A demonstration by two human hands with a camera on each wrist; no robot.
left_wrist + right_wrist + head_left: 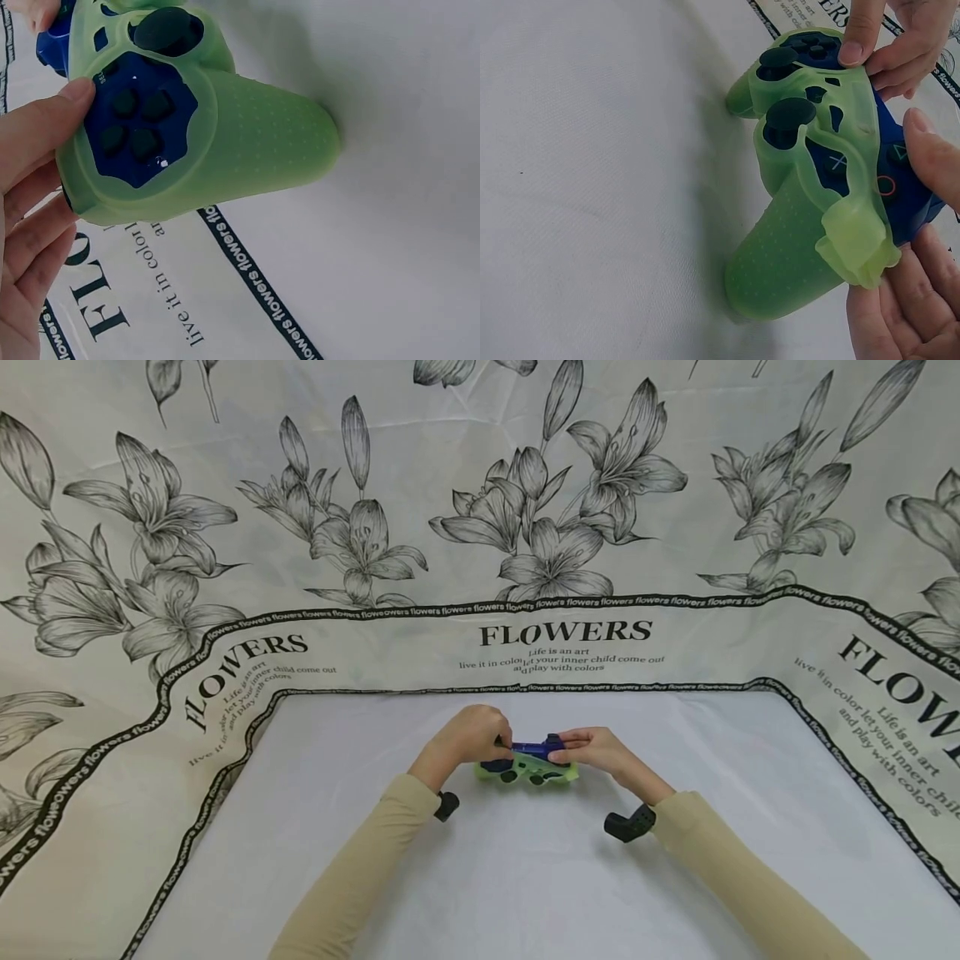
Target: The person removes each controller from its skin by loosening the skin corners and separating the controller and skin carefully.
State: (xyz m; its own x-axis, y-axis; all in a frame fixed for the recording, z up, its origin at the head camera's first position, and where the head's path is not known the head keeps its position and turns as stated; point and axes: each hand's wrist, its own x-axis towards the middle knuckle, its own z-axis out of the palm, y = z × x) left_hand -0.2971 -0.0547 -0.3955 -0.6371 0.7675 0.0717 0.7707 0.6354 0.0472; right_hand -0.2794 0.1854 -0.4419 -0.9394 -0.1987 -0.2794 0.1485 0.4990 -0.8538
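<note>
A blue game controller (537,748) with black thumbsticks and buttons sits partly inside a translucent green silicone cover (542,767). On the D-pad side the cover (262,142) wraps the grip and frames the buttons. Over on the X and circle button side, the cover (855,240) is bunched up, and blue shell shows bare beside it. My left hand (472,735) grips the D-pad end, its thumb on the top face and fingers along the edge. The right hand (597,752) holds the opposite end between thumb and fingers, its fingers lying underneath.
White cloth (480,877) covers the table under both hands. Behind it rises a backdrop (405,652) printed with flowers and lettering. Dark wrist-worn devices (630,823) sit at both wrists, below the sleeves.
</note>
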